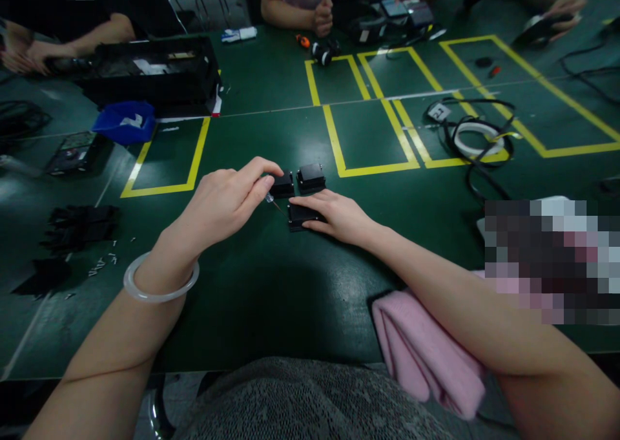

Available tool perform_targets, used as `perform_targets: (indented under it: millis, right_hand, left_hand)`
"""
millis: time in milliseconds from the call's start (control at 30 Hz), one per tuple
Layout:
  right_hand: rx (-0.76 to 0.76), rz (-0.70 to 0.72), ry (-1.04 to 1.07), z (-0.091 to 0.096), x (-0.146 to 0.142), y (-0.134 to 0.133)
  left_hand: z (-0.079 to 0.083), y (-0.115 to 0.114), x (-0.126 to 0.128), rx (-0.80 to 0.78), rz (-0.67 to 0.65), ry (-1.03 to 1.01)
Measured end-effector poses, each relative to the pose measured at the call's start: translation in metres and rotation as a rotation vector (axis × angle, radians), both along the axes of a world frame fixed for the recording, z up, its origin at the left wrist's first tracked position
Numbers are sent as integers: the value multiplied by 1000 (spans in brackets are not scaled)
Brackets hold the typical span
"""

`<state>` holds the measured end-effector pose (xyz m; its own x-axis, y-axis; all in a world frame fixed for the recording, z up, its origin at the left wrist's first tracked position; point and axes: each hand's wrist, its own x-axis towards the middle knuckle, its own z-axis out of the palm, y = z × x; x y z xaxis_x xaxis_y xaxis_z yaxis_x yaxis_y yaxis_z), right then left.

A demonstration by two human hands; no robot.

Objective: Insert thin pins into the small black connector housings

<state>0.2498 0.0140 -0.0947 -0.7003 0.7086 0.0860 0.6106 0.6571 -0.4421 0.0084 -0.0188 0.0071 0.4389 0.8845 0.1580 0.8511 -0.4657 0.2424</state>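
My left hand [227,198], with a pale bangle at the wrist, is closed around a small screwdriver [269,198]. Its clear handle shows below the fingertips, and the thin shaft slants down toward a small black box [296,216]. Over that box lies my right hand [336,215], gripping it against the table with the thumb on the near side and the fingers across its far side. Just beyond stand two similar black boxes: one on the right [310,176] and one on the left [285,183], partly hidden by my left hand.
Loose screws [99,264] and dark parts [80,227] lie at left, below a blue bin [124,122]. A long black case [155,72] stands behind. Coiled cables [477,136] are at right, and a pink cloth [426,349] hangs at the near edge. Other people sit opposite.
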Motion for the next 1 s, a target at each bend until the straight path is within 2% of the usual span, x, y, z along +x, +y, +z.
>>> perform_targets:
  millis: [200, 1000]
  right_hand:
    - [5, 3, 2, -1, 0, 1]
    - [-8, 2, 13, -1, 1, 0]
  left_hand:
    - [-1, 0, -1, 36, -10, 13]
    - [1, -2, -2, 5, -7, 24]
